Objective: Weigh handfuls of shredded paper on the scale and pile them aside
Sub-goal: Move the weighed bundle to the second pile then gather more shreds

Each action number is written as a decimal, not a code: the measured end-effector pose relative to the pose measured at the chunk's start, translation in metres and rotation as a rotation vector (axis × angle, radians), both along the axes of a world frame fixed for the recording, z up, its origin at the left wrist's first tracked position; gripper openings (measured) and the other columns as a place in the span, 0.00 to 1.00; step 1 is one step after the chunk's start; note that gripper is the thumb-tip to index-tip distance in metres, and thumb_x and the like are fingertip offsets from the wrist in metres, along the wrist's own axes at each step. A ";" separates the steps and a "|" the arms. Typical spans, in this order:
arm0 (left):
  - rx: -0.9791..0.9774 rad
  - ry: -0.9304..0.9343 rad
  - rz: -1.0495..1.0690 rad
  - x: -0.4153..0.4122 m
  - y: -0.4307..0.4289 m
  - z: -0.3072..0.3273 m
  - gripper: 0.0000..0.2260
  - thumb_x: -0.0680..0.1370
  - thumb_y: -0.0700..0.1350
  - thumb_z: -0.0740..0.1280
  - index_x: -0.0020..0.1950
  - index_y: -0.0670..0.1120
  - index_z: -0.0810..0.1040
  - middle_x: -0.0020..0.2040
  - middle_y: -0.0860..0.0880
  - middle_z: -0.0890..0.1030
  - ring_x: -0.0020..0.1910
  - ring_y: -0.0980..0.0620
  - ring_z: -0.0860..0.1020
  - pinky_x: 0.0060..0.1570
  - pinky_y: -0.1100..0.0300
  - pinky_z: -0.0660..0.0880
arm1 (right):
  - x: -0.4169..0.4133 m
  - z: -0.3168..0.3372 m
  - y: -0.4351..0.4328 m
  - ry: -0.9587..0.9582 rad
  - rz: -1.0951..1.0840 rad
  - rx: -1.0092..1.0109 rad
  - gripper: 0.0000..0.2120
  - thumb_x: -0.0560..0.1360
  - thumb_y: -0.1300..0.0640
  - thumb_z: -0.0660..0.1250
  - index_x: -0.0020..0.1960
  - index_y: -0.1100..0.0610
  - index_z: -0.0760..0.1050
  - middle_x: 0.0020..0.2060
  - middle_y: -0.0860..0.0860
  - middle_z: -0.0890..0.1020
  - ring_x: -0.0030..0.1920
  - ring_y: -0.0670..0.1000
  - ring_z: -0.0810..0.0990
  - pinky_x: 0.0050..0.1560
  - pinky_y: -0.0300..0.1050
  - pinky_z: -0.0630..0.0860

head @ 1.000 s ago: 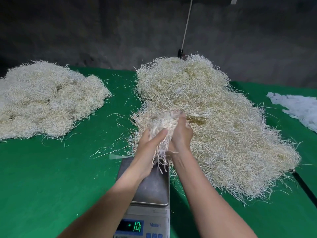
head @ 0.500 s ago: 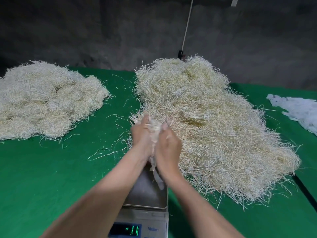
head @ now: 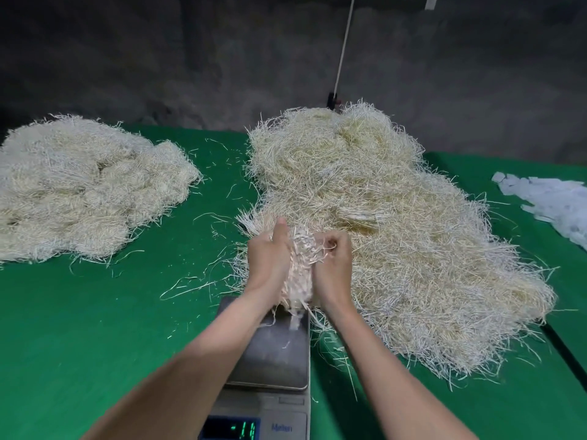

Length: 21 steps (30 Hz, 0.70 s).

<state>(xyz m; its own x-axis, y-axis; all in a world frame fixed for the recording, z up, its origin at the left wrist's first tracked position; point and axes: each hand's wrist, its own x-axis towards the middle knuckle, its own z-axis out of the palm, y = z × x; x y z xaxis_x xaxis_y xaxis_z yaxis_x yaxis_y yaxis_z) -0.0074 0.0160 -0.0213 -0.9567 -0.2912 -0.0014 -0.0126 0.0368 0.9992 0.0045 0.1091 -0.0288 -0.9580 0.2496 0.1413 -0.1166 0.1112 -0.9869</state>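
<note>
Hands point(head: 269, 260) point(head: 334, 265) grip handful point(head: 298, 268) over scale point(head: 276, 354) far edge, beside big pile point(head: 397, 249).

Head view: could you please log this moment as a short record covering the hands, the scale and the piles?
Hands: left hand and right hand both grip one handful of shredded paper between them
Handful: held over the far end of the scale platform, strands hanging down
Display: a minus figure, seemingly -1.1
Large pile: right of the scale
Left pile: far left on the green table
Other: white scraps, far right
</note>
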 end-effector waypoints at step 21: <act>0.569 -0.158 -0.115 0.000 0.009 -0.008 0.31 0.72 0.66 0.64 0.62 0.42 0.76 0.55 0.42 0.81 0.53 0.49 0.81 0.51 0.54 0.79 | -0.011 -0.022 -0.025 0.181 -0.210 0.392 0.15 0.78 0.47 0.56 0.48 0.57 0.73 0.46 0.47 0.72 0.48 0.48 0.68 0.51 0.40 0.68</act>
<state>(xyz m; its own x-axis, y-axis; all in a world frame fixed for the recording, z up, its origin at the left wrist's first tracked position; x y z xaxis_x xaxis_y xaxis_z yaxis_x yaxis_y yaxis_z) -0.0074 0.0247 -0.0294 -0.9576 -0.0972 -0.2710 -0.1901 -0.4935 0.8487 -0.0063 0.0844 -0.0509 -0.8439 0.3295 0.4234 -0.2180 0.5104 -0.8318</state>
